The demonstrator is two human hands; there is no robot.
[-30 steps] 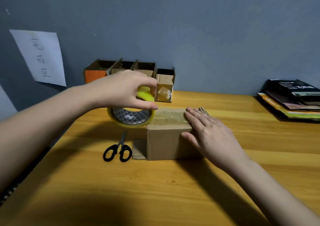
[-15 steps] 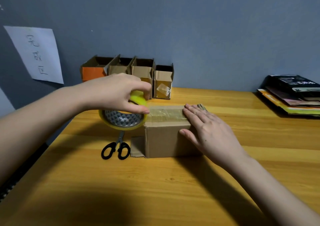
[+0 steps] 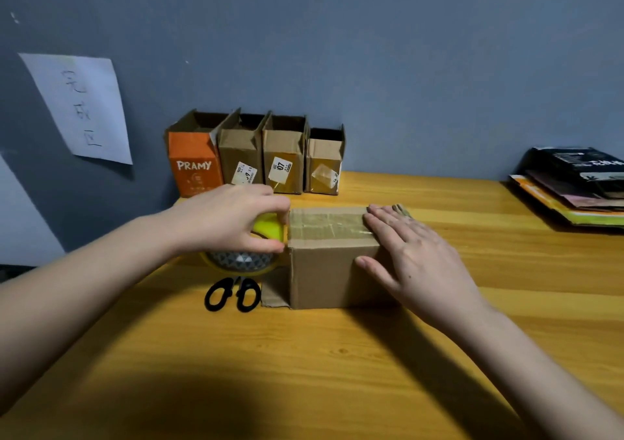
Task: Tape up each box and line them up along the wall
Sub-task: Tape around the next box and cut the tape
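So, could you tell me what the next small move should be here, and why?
Probably pull the tape roll down over the box's left edge: the left hand grips it there, the strip already spans the top, and the right hand steadies the box.

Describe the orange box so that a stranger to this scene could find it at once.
Look at the grey wall behind the wooden table, where four boxes stand in a row. The orange box is leftmost, and it alone is orange and printed PRAMY.

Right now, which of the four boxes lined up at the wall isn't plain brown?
The leftmost box in the row: its front is orange with white "PRAMY" lettering. The three boxes to its right are plain brown cardboard bearing stickers or tape.
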